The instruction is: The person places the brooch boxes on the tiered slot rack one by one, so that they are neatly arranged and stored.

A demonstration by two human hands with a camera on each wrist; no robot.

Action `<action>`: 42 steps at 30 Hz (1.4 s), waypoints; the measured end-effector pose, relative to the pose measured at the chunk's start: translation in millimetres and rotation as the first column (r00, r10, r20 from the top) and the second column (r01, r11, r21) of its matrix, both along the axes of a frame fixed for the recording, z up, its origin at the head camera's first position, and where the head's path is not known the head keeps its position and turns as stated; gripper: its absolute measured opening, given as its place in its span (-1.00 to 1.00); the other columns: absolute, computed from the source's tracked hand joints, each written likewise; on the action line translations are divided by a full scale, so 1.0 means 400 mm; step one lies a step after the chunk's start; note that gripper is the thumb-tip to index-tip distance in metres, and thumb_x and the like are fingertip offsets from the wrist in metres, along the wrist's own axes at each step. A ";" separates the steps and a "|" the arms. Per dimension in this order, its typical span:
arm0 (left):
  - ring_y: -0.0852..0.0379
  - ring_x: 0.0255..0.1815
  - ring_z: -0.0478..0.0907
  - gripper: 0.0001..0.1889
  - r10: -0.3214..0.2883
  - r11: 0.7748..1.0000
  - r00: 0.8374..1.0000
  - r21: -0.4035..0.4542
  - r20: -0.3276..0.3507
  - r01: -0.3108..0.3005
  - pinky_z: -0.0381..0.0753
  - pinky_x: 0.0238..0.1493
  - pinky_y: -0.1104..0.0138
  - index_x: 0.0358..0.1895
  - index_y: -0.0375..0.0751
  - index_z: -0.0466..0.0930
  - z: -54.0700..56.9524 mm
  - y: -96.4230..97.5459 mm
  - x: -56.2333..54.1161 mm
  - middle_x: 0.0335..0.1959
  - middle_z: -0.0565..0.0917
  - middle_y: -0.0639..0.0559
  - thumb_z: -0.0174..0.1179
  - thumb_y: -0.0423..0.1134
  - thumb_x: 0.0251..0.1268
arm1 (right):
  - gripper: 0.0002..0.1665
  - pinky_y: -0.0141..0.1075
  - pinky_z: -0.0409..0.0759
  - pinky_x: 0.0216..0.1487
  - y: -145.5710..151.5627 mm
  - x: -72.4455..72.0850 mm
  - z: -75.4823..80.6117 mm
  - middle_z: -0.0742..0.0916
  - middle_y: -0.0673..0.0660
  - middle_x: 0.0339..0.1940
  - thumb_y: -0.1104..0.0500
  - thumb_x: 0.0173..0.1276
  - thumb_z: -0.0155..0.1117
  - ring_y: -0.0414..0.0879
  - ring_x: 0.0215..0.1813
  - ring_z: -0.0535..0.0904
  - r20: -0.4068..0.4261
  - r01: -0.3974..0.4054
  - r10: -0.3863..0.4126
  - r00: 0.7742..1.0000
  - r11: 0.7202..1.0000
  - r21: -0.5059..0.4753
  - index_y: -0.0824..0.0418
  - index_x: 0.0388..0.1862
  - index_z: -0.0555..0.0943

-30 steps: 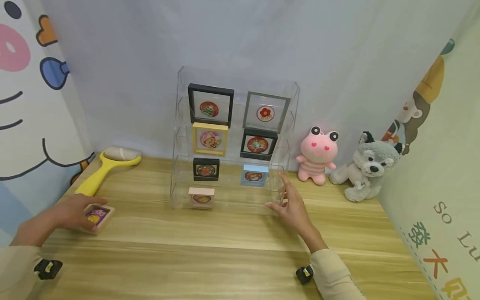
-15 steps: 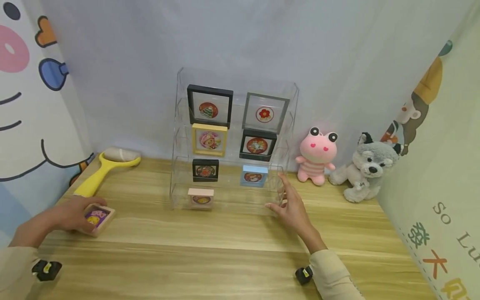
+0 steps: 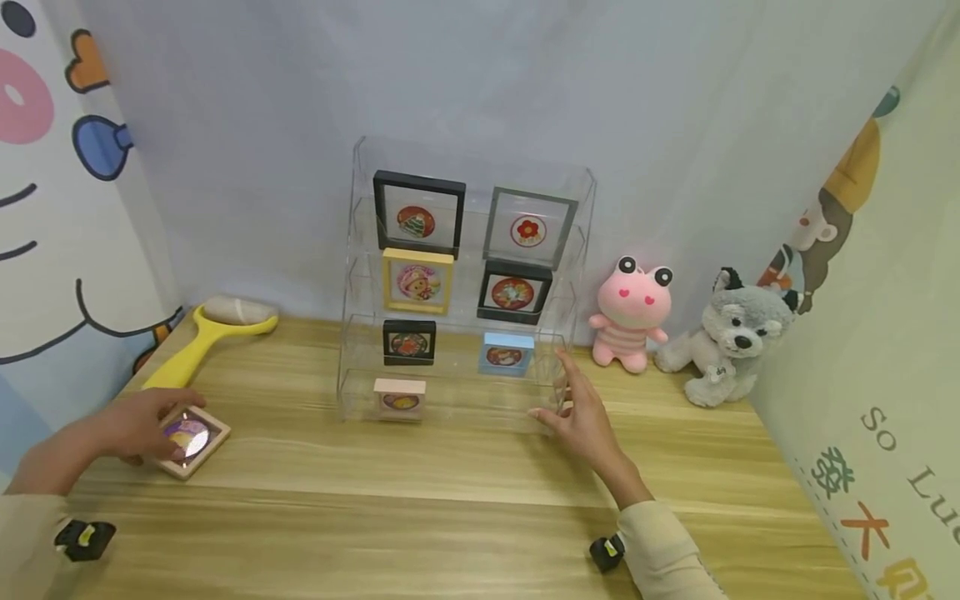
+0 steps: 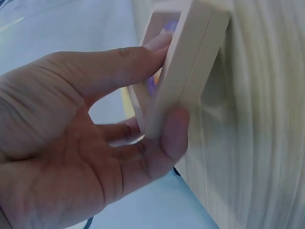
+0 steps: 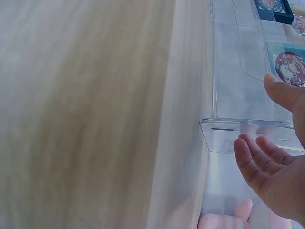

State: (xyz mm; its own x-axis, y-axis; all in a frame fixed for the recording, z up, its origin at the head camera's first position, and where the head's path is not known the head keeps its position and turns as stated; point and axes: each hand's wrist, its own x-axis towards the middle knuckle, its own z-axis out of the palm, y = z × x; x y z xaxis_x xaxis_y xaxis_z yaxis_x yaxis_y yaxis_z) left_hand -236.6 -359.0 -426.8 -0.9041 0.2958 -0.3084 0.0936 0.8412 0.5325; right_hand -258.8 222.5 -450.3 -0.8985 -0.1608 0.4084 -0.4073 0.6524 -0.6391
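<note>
My left hand [image 3: 138, 423] pinches a small pale wooden picture frame [image 3: 217, 433] between thumb and fingers, at the left of the table. Purple and yellow show in its picture, partly washed out by glare. In the left wrist view, the thumb overlaps the inside of the frame [image 4: 193, 62] while fingertips press its outer edge. My right hand [image 3: 587, 421] holds the lower right corner of a clear tiered display rack [image 3: 468, 407], thumb at the front and fingers along the side panel. A pale pink frame [image 3: 401, 400] stands at the left of the lowest tier.
Several framed pictures fill the upper tiers, including a yellow frame [image 3: 417, 282] and a blue frame [image 3: 507, 355]. A yellow-handled lint roller [image 3: 198, 346] lies behind my left hand. Right of the rack sit a pink plush frog [image 3: 632, 312] and a grey plush dog [image 3: 738, 333].
The wooden frame has tilted and turned slightly in my left hand, so light now glares off its picture. My right hand keeps its place at the rack.
</note>
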 end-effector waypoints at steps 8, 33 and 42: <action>0.01 -0.35 0.54 -0.32 0.031 0.991 0.996 0.124 0.082 -0.041 0.71 -0.47 0.17 0.36 -0.57 0.24 0.028 -0.008 -0.001 -0.19 0.44 -0.35 0.26 -0.55 0.13 | 0.14 -0.29 0.67 -0.31 0.000 0.001 0.005 0.57 0.29 -0.15 0.31 0.07 0.59 0.18 -0.19 0.67 0.015 0.003 -0.002 1.000 1.000 -0.007 0.13 0.56 0.17; 0.06 -0.16 0.59 -0.46 -0.127 0.894 0.848 0.311 -0.515 0.323 0.67 -0.39 0.44 0.22 -0.32 0.45 0.111 0.388 0.042 -0.03 0.56 -0.22 0.35 -0.57 0.14 | 0.13 -0.31 0.66 -0.33 0.004 0.001 0.003 0.56 0.26 -0.18 0.30 0.08 0.59 0.22 -0.20 0.67 0.000 -0.006 0.006 1.000 1.000 -0.007 0.15 0.56 0.16; 0.04 -0.13 0.52 -0.49 -0.117 0.878 0.798 0.314 -0.591 0.361 0.60 -0.29 0.38 0.17 -0.18 0.52 0.089 0.592 -0.009 -0.20 0.47 -0.06 0.37 -0.55 0.14 | 0.13 -0.30 0.66 -0.31 0.001 0.001 0.001 0.57 0.30 -0.15 0.30 0.08 0.59 0.22 -0.18 0.65 0.021 -0.006 0.007 1.000 1.000 -0.022 0.12 0.57 0.16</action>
State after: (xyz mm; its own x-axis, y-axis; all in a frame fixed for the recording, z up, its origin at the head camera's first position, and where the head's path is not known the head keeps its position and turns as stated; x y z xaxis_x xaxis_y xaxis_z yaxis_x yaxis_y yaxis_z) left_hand -240.3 -122.1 -391.2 -0.7637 0.5082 0.3980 0.6351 0.4811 0.6043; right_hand -258.4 223.1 -449.8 -0.9057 -0.1582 0.3932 -0.3981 0.6358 -0.6613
